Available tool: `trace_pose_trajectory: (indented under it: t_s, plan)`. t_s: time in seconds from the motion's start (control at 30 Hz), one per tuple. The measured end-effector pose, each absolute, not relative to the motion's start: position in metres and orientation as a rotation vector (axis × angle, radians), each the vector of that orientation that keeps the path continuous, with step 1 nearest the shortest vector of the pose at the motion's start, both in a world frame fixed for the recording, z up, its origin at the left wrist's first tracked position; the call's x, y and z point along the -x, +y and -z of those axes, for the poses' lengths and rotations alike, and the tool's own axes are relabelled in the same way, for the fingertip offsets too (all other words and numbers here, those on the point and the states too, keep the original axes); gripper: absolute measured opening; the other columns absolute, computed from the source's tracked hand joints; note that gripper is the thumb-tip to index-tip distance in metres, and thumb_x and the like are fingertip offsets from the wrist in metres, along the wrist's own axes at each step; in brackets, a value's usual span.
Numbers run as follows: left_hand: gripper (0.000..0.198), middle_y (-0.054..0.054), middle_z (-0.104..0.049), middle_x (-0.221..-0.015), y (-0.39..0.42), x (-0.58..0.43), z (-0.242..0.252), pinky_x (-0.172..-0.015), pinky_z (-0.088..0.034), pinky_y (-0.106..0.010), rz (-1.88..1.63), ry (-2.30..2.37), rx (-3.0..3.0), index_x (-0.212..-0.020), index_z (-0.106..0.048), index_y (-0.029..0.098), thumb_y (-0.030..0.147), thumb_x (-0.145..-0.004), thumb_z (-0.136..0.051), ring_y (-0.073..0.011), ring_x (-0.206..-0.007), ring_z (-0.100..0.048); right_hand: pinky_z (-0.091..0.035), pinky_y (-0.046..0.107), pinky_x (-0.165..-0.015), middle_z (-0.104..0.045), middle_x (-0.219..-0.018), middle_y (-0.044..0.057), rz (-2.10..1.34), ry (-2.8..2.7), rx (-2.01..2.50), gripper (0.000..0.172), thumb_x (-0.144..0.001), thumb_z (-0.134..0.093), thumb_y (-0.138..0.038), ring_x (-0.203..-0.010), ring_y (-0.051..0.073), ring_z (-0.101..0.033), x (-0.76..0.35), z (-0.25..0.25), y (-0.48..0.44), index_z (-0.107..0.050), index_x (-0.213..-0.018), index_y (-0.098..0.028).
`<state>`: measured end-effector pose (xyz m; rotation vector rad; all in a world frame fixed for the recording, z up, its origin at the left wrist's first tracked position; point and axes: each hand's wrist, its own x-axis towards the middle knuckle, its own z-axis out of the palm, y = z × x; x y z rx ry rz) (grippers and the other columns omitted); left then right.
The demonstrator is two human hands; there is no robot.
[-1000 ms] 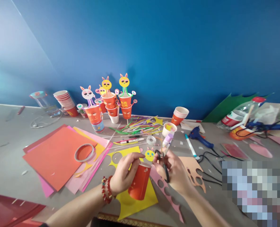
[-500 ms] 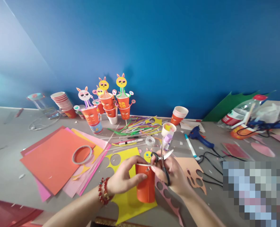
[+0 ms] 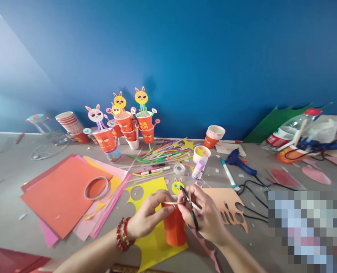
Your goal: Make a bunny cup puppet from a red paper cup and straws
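My left hand [image 3: 150, 213], with a red bead bracelet at the wrist, grips an upright orange paper cup [image 3: 174, 227] near its rim. My right hand [image 3: 207, 216] holds black-handled scissors [image 3: 189, 203] with the blades over the cup's rim. The cup stands over a yellow sheet [image 3: 154, 242] with round holes cut in it. A small yellow bunny face cut-out [image 3: 177, 186] lies just behind the cup.
Orange and pink paper sheets [image 3: 63, 193] with a tape ring [image 3: 96, 188] lie left. Finished bunny cups [image 3: 123, 125], cup stacks [image 3: 214, 135], straws [image 3: 159, 151], a glue stick [image 3: 198, 168], a blue glue gun [image 3: 238, 161] and cables sit behind. A peach cut sheet [image 3: 228, 203] lies right.
The cup went from tilted to upright and shifted slightly right. My right hand brought the scissors down to its rim. The view dipped a little.
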<state>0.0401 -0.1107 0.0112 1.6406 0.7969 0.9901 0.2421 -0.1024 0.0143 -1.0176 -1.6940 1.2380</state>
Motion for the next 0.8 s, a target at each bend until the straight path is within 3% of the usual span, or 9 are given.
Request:
trace_pose_trajectory:
  t_s: [0.2, 0.4, 0.6, 0.8]
  plan:
    - [0.027, -0.008, -0.063, -0.091, -0.110, -0.039, -0.013, -0.083, -0.046, -0.033, -1.023, 0.774, -1.657, -0.091, -0.061, 0.016, 0.039, -0.099, -0.050, -0.0210, -0.087, -0.058, -0.045, 0.023, -0.059, -0.055, -0.068, -0.005, -1.242, -1.686, 1.053, 0.020, -0.078, -0.067, -0.013, -0.064, 0.014, -0.057, -0.238, -0.017, -0.102, -0.052, -0.085, -0.023]
    - [0.024, -0.005, -0.061, -0.085, -0.111, -0.041, -0.008, -0.086, -0.045, -0.033, -1.054, 0.820, -1.702, -0.083, -0.058, 0.017, 0.036, -0.098, -0.054, -0.0180, -0.082, -0.057, -0.045, 0.023, -0.059, -0.059, -0.075, -0.003, -1.220, -1.714, 1.031, 0.020, -0.077, -0.064, -0.009, -0.064, 0.014, -0.057, -0.241, -0.012, -0.102, -0.052, -0.087, -0.023]
    - [0.020, -0.008, -0.064, -0.088, -0.111, -0.042, -0.011, -0.087, -0.044, -0.035, -1.068, 0.813, -1.726, -0.086, -0.060, 0.017, 0.034, -0.097, -0.056, -0.0203, -0.086, -0.058, -0.045, 0.024, -0.061, -0.063, -0.079, -0.002, -1.222, -1.732, 1.016, 0.021, -0.076, -0.063, -0.008, -0.065, 0.014, -0.059, -0.239, -0.015, -0.106, -0.054, -0.090, -0.022]
    - [0.026, -0.004, -0.057, -0.079, -0.107, -0.040, -0.005, -0.085, -0.045, -0.035, -1.121, 0.672, -1.388, -0.076, -0.057, 0.017, 0.037, -0.091, -0.064, -0.0180, -0.080, -0.054, -0.043, 0.023, -0.052, -0.060, -0.068, -0.003, -1.362, -1.516, 1.022, 0.020, -0.077, -0.071, -0.028, -0.054, 0.012, -0.053, -0.238, -0.027, -0.095, -0.055, -0.086, -0.022]
